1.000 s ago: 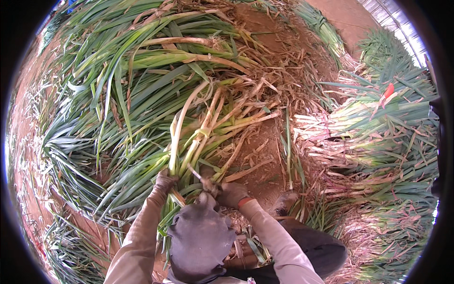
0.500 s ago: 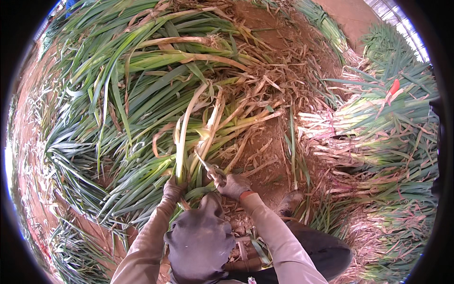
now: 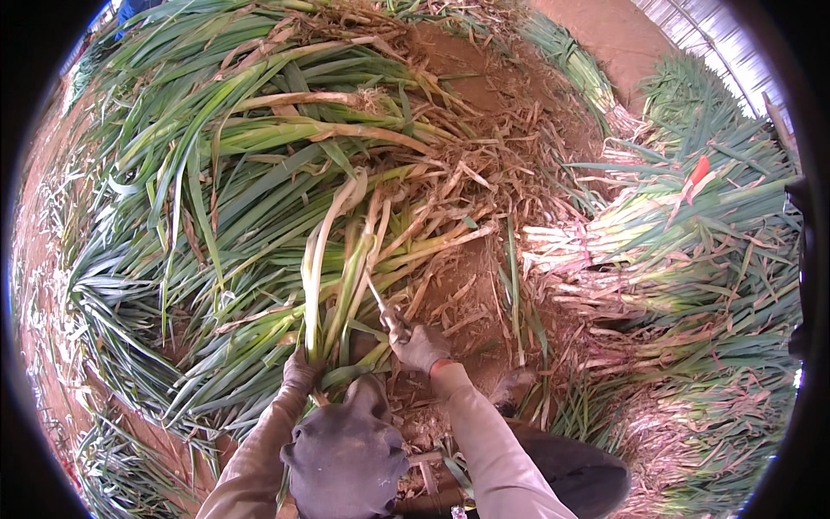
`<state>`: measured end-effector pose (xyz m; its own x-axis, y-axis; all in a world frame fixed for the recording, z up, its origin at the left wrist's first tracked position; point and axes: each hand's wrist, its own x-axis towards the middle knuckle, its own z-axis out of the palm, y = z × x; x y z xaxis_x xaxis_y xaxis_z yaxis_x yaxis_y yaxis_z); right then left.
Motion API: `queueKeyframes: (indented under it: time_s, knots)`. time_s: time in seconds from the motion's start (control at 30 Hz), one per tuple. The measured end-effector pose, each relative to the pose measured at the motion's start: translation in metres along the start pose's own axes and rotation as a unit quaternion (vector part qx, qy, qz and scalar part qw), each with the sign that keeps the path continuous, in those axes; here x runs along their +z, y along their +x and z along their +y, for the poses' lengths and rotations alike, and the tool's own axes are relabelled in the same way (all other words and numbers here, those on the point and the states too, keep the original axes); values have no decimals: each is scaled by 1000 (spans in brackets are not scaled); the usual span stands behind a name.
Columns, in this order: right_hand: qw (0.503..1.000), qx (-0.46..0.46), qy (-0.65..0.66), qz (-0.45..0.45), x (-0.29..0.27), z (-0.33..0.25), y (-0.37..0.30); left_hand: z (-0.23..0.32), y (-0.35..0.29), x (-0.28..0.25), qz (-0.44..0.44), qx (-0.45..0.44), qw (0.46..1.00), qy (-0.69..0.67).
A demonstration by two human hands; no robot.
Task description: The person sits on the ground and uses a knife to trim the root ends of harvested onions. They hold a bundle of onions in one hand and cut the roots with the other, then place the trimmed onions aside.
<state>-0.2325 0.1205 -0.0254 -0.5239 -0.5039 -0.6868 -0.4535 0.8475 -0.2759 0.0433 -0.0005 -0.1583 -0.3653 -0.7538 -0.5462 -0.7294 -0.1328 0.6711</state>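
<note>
Long green onions are gripped low on their stalks by my left hand [image 3: 301, 370], its gloved fingers closed round them. The held green onions [image 3: 313, 290] stand up from that hand, pale ends pointing away from me. Close by on the right, my gloved right hand [image 3: 421, 348] is closed round the handle of a knife [image 3: 377, 294]. Its thin blade points up and left, and the tip is beside a dry, peeling sheath [image 3: 372, 229] on one stalk. Whether the blade touches it I cannot tell. My fingertips are partly hidden by the stalks and handle.
A big heap of green onions [image 3: 251, 203] spreads across the left and far side. Dry peeled leaves [image 3: 510, 164] litter the brown soil in the middle. Tied bundles [image 3: 622, 246] lie along the right, one with a red tag [image 3: 699, 169]. A dark cover [image 3: 346, 463] lies over my leg.
The whole view has shifted a little. The knife has moved slightly right relative to the held stalks, its blade now steeper. More green shows on the held stalks beside the dry sheath.
</note>
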Motion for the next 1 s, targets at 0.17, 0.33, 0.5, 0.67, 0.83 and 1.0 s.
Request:
queueKeyframes:
  time_s: [0.17,0.33,0.5,0.67,0.83,1.0]
  knots:
    - [999,20,-9,47,-26,-20,21,3,-10,-4,-3,-20,1000,7]
    - [998,23,20,49,-53,-29,47,-7,-6,1,-18,-17,998,-53]
    - [999,40,13,9,-68,-46,67,-16,-5,2,-47,-27,988,-144]
    - [998,27,48,5,-77,-54,77,-22,-6,2,-39,-17,994,-99]
    - [997,36,53,-40,-71,-54,81,-20,-2,5,-53,-44,992,-104]
    - [997,-1,79,-15,-48,-41,74,-48,6,8,-42,-3,995,-90]
